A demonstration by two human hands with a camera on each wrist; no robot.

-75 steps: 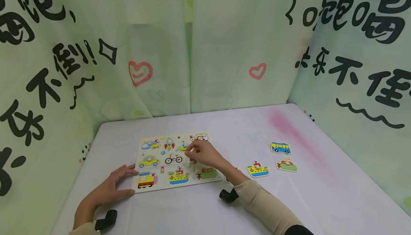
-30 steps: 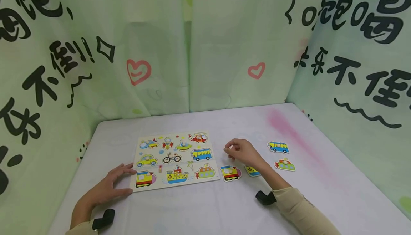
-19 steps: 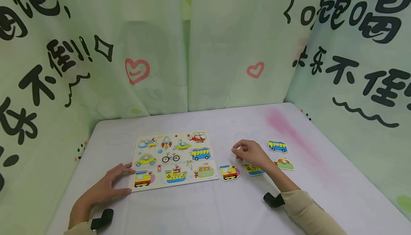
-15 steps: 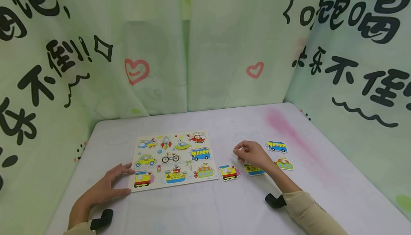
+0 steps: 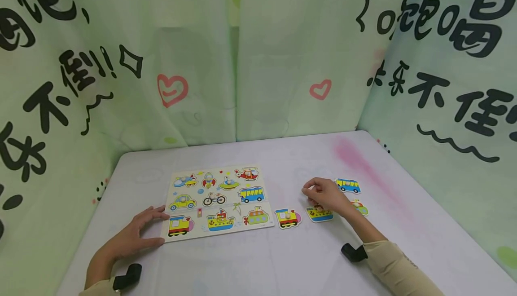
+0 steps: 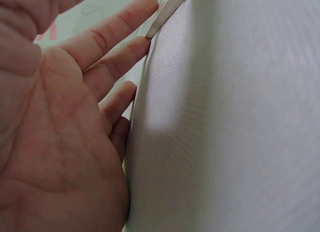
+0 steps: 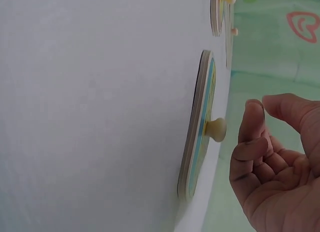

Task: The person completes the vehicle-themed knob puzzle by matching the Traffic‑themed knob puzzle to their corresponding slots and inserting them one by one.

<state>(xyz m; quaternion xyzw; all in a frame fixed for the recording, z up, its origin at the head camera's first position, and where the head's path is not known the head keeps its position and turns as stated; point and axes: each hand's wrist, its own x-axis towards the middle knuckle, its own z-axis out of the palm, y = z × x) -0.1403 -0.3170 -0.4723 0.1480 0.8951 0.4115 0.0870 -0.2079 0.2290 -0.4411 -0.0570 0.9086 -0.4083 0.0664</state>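
A wooden puzzle board (image 5: 234,206) with pictures of vehicles lies left of the table's middle. My left hand (image 5: 135,233) steadies its left edge, fingertips touching the side and thumb at the near corner; the left wrist view shows these fingers fairly straight. Above the table to the right hovers my right hand (image 5: 325,195), just over a ship puzzle piece (image 5: 320,215). Thumb and index finger are close together with nothing between them, the other fingers loosely curled. In the right wrist view, a puzzle piece (image 7: 197,137) with a knob (image 7: 216,129) lies beside that hand, not touching it.
Left of the ship piece lies a train piece (image 5: 288,218). Behind the right hand are a bus piece (image 5: 348,185) and a submarine piece (image 5: 360,207), partly covered by the arm. A white cloth covers the table (image 5: 226,269); printed curtains (image 5: 266,62) enclose it.
My right hand has left the top of the board and moved right across the table, ending over the ship piece. The board's printed bus is now uncovered. My left hand stays at the board's edge.
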